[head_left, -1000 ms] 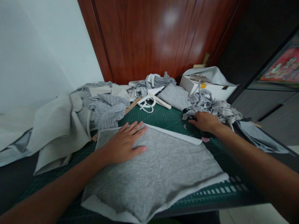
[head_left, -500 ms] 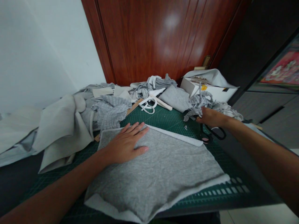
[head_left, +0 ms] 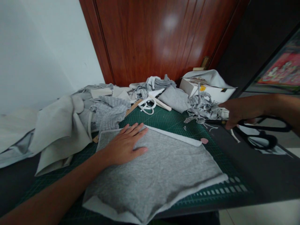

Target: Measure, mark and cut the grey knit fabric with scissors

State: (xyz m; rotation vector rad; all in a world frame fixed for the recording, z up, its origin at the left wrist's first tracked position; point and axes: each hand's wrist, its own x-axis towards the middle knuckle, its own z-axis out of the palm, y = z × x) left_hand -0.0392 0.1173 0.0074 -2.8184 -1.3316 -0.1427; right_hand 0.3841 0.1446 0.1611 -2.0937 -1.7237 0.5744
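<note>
My left hand (head_left: 127, 143) lies flat with fingers spread on a piece of grey fabric (head_left: 164, 168), whose white underside shows along its folded edges. Over the right side of the table, my right hand (head_left: 243, 109) is closed around the middle of a pair of black-handled scissors (head_left: 264, 142). The blades point left toward a heap of fabric scraps (head_left: 201, 106), and the handle loops stick out to the right. A small pink flat piece (head_left: 204, 141) lies beside the fabric's upper right corner.
A green cutting mat (head_left: 173, 118) lies under the fabric. At the left are draped pale cloths (head_left: 56, 118); bundled grey fabric (head_left: 110, 109) and a white looped strip (head_left: 147, 105) lie toward the back. A white box (head_left: 211, 90) stands back right, before a wooden door (head_left: 150, 40).
My right hand has carried the scissors rightward from beside the scraps, uncovering the pink piece. My left hand stays flat on the fabric.
</note>
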